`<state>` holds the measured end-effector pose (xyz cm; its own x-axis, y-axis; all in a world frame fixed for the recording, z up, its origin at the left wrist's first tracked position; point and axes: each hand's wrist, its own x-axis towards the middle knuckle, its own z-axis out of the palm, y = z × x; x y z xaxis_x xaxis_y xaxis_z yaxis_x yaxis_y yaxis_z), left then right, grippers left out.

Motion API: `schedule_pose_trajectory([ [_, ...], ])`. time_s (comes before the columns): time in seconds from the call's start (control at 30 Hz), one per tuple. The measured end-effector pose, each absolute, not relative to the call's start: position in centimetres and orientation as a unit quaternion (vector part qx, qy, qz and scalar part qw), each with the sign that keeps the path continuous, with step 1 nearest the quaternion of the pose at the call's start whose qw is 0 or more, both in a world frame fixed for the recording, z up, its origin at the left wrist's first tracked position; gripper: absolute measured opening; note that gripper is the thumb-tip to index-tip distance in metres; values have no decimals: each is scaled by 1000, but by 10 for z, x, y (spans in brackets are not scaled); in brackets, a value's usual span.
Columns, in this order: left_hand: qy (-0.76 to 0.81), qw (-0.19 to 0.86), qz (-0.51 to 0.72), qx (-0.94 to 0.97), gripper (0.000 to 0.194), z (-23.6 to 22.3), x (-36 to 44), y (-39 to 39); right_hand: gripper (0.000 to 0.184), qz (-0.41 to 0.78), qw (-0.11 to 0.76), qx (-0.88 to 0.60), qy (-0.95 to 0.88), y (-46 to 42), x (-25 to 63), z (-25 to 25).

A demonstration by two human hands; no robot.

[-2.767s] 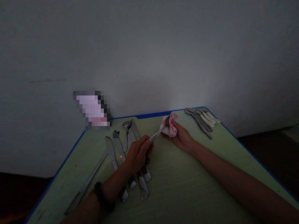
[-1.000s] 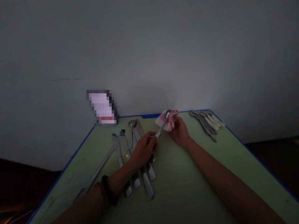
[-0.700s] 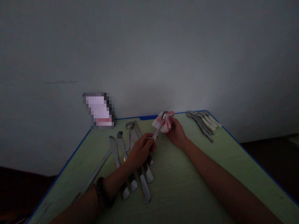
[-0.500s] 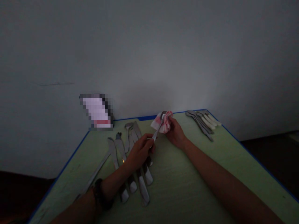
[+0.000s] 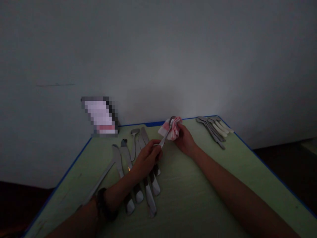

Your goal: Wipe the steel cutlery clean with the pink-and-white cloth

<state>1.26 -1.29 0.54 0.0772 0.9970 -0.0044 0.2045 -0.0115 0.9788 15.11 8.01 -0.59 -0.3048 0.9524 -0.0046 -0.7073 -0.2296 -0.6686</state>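
My left hand (image 5: 148, 158) is closed round the handle of a metal spoon (image 5: 166, 134), held above the green table (image 5: 198, 195). The spoon's bowl points up and away, into a pink and white cloth (image 5: 171, 129). My right hand (image 5: 184, 140) grips that bunched cloth, which is wrapped about the bowl. A dark band circles my left wrist. The scene is dim.
A row of knives and spoons (image 5: 135, 165) lies under and left of my left hand. Another group of spoons, some with white handles (image 5: 215, 128), lies at the table's far right corner. A blurred object (image 5: 100, 116) stands at the back left against the grey wall.
Both hands stay on the spoon and cloth. The cloth has shifted slightly round the bowl, and the whole view has swayed a little with my head.
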Motion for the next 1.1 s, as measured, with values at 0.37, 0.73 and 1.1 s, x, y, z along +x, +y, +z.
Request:
schedule_pose_trajectory([
  [0.37,514,455,451,570,32,4,14,-12,21,750,549,-222,-295,83,151,-10],
  [0.73,507,444,472,568,34,-3,12,-11,32,762,576,-182,-235,84,162,-6],
  [1.1,510,419,459,595,38,-4,11,-13,30,732,517,-244,-370,83,152,-22],
])
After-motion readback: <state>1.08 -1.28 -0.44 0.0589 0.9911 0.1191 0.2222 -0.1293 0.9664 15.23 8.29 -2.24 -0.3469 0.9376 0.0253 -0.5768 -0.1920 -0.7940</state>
